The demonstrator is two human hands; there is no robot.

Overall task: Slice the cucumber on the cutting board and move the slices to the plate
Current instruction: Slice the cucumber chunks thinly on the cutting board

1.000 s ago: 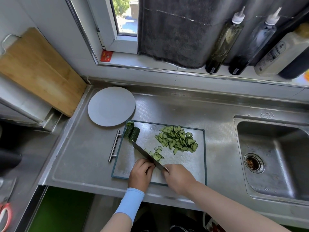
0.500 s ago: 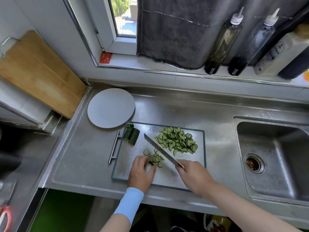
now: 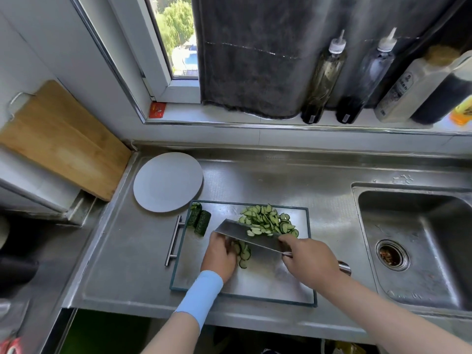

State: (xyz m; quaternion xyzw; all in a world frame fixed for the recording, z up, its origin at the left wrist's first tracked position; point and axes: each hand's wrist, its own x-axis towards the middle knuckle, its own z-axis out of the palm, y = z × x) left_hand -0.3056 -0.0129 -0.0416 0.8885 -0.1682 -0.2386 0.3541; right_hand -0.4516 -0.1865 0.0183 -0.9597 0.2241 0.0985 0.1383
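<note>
**Cucumber slices** (image 3: 268,221): main heap at the far-right part of the cutting board (image 3: 255,290). A smaller group (image 3: 244,252) lies mid-board, between the left hand (image 3: 219,254) and the knife (image 3: 240,232).
**Cucumber ends** (image 3: 200,221): two dark pieces at the board's far-left corner.
**Plate** (image 3: 167,185): on the tabletop (image 3: 127,264), just beyond that corner, with no slices on it yet.

**Hazards:**
- The blade edge sits close to the left fingers, so a slip while gathering could nick them.
- Thin wet slices may slide off a tilted blade and scatter short of the plate.

**Left hand:** palm down on the board, fingers bent against the smaller group. Whether the grip pinches any slice cannot be told.
**Right hand** (image 3: 310,259): grip wrapped round the knife handle, blade tilted broad face up, with a few slices seemingly on it.
</note>
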